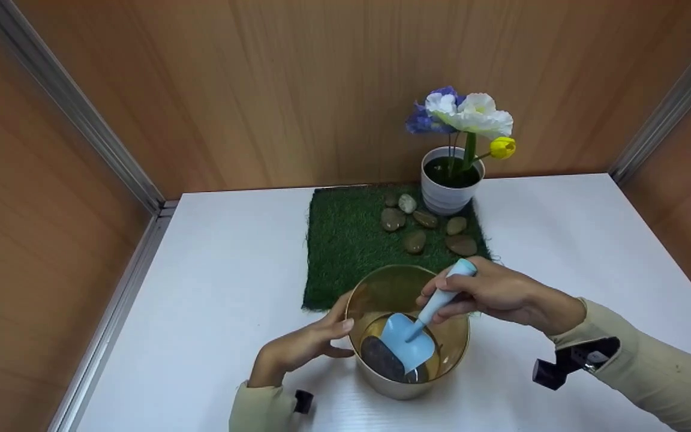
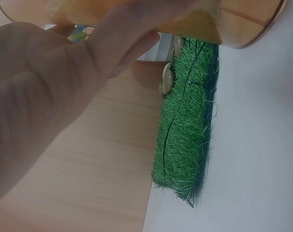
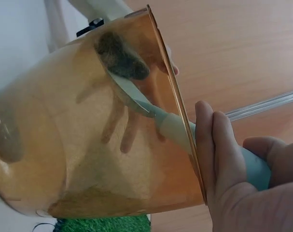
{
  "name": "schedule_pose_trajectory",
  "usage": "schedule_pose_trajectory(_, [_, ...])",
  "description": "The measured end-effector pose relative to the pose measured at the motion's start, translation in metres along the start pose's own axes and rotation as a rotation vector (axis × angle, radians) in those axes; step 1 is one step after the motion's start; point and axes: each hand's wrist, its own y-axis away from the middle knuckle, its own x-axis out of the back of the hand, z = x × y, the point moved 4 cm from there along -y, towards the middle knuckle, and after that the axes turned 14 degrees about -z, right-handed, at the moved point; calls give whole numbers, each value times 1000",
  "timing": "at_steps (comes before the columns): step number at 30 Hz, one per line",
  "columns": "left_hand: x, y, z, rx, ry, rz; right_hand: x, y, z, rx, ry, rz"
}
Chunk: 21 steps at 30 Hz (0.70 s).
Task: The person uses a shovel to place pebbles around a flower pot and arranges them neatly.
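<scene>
My right hand (image 1: 498,292) grips the handle of a light blue toy shovel (image 1: 406,341), its blade down inside a clear amber bucket (image 1: 384,291). A dark stone (image 3: 121,57) lies against the blade, raised off the bucket's bottom in the right wrist view. Another dark stone (image 3: 5,133) shows lower down, at the bottom of the bucket. My left hand (image 1: 306,343) holds the bucket from its left side, the thumb near the rim and the fingers round the outer wall. Through the amber wall, the right wrist view shows those fingers spread.
Behind the bucket lies a green artificial grass mat (image 1: 339,240). Several brown and grey stones (image 1: 414,242) are spread over its right part. A white pot (image 1: 450,195) with artificial flowers (image 1: 470,114) stands at its back right corner. Wooden panels (image 1: 321,90) enclose the white table (image 1: 231,258).
</scene>
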Motion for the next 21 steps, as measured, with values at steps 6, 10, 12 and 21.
schedule_pose_trajectory(6, [0,0,1,-1,8,1,0,1,0,18,-36,-1])
schedule_pose_trajectory(10, [-1,0,1,0,6,6,0,1,1,32,-44,7])
schedule_pose_trajectory(12, [-1,-1,1,3,3,9,0,2,2,35,-54,20])
schedule_pose_trajectory(21, [-1,-1,1,4,6,11,-1,6,4,27,-97,71])
